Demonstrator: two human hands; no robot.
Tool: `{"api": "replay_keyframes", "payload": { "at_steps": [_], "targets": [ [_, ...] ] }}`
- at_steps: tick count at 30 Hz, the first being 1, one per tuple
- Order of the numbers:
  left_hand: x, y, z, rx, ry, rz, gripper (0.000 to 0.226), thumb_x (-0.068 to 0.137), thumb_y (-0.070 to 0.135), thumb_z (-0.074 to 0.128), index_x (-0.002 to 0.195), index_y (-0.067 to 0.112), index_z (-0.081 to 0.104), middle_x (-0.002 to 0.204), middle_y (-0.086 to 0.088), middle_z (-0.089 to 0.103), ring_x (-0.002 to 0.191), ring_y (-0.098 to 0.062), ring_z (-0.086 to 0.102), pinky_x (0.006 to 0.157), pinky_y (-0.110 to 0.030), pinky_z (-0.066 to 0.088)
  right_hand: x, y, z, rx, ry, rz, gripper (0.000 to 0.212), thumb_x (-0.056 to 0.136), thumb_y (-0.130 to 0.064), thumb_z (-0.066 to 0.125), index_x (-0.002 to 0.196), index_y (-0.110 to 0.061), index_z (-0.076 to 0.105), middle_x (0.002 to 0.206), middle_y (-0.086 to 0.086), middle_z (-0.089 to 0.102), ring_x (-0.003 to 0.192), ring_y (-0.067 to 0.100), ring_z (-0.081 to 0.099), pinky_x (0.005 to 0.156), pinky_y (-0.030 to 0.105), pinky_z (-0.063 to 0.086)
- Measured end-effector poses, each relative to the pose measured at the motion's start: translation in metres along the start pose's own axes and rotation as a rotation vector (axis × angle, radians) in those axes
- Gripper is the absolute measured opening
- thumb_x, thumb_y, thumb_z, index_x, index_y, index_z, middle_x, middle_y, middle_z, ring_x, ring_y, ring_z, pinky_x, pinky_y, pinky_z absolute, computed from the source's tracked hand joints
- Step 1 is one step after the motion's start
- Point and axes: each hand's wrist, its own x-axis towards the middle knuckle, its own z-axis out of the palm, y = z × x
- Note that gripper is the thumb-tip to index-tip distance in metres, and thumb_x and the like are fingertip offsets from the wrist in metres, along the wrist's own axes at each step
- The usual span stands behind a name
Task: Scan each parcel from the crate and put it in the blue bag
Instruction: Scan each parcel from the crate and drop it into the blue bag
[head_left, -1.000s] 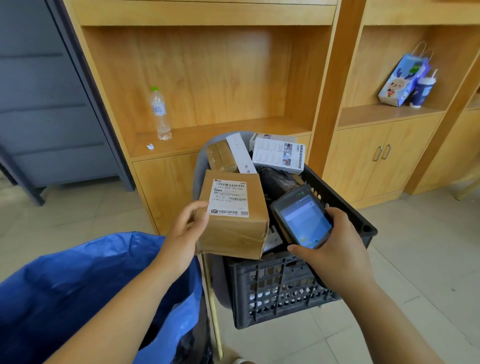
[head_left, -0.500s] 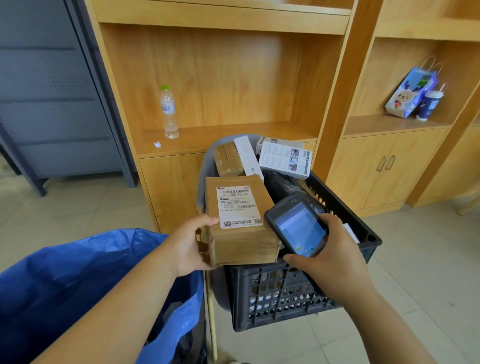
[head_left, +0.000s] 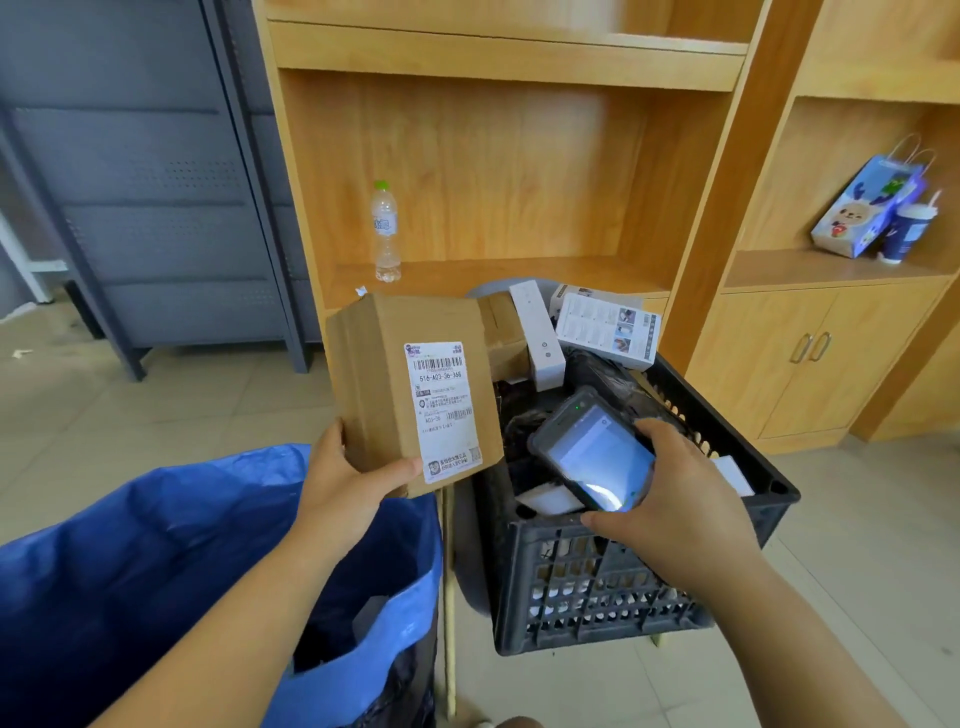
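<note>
My left hand (head_left: 353, 478) grips a brown cardboard parcel (head_left: 384, 384) by its lower end, holding it upright above the gap between bag and crate, its white shipping label (head_left: 444, 410) facing me. My right hand (head_left: 675, 504) holds a dark handheld scanner (head_left: 592, 452) over the black plastic crate (head_left: 597, 592), screen up, just right of the parcel. The crate holds several more parcels, among them a white printed box (head_left: 608, 330) and a narrow white box (head_left: 537, 335). The blue bag (head_left: 156, 561) stands open at lower left.
Wooden shelving and cabinets (head_left: 519, 182) stand right behind the crate. A water bottle (head_left: 385, 231) is on the shelf. A gift bag (head_left: 867, 208) and a cup (head_left: 904, 231) sit on the right shelf. A grey metal cabinet (head_left: 145, 182) is at the left.
My left hand lifted the parcel off the crate and swung it up and left toward the blue bag. The scanner stayed over the crate, slightly lower.
</note>
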Motion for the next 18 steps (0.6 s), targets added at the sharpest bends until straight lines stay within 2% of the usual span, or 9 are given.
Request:
{"api": "replay_keyframes", "payload": {
  "at_steps": [3, 4, 11, 16, 18],
  "targets": [
    [-0.006, -0.007, -0.02, 0.13, 0.044, 0.021, 0.076, 0.061, 0.026, 0.087, 0.123, 0.028, 0.044, 0.128, 0.006, 0.051, 0.116, -0.018, 0.053, 0.093, -0.041, 0.05, -0.001, -0.019, 0.001, -0.108, -0.025, -0.087, 0.091, 0.057, -0.053, 0.079, 0.13, -0.027, 0.033, 0.114, -0.004, 0.054, 0.093, 0.019, 0.051, 0.067, 0.031, 0.043],
    [-0.009, -0.009, -0.026, 0.151, 0.052, 0.03, 0.076, 0.06, 0.026, 0.087, 0.123, 0.029, 0.044, 0.129, 0.006, 0.049, 0.116, -0.019, 0.052, 0.095, -0.042, 0.048, -0.001, -0.025, 0.002, -0.132, -0.035, -0.11, 0.088, 0.057, -0.054, 0.078, 0.129, -0.028, 0.033, 0.112, -0.006, 0.054, 0.09, 0.018, 0.05, 0.065, 0.03, 0.041],
    [-0.02, -0.022, -0.053, 0.186, 0.099, 0.083, 0.073, 0.059, 0.023, 0.088, 0.118, 0.03, 0.047, 0.126, 0.006, 0.047, 0.112, -0.015, 0.051, 0.088, -0.033, 0.046, -0.004, -0.051, 0.006, -0.229, -0.116, -0.168, 0.088, 0.058, -0.052, 0.077, 0.13, -0.028, 0.032, 0.11, -0.005, 0.053, 0.091, 0.019, 0.052, 0.064, 0.03, 0.044],
    [-0.021, -0.028, -0.064, 0.185, 0.106, 0.091, 0.074, 0.058, 0.025, 0.089, 0.12, 0.027, 0.047, 0.126, 0.005, 0.047, 0.115, -0.018, 0.052, 0.097, -0.045, 0.049, -0.008, -0.059, 0.006, -0.244, -0.127, -0.187, 0.084, 0.056, -0.05, 0.076, 0.126, -0.028, 0.034, 0.106, -0.006, 0.052, 0.087, 0.017, 0.049, 0.064, 0.03, 0.045],
    [-0.021, -0.03, -0.067, 0.188, 0.111, 0.091, 0.073, 0.058, 0.025, 0.089, 0.118, 0.027, 0.047, 0.126, 0.005, 0.049, 0.115, -0.017, 0.052, 0.096, -0.045, 0.049, -0.009, -0.062, 0.007, -0.245, -0.129, -0.196, 0.086, 0.057, -0.05, 0.076, 0.128, -0.028, 0.033, 0.108, -0.006, 0.052, 0.089, 0.017, 0.05, 0.066, 0.031, 0.047]
  ]
}}
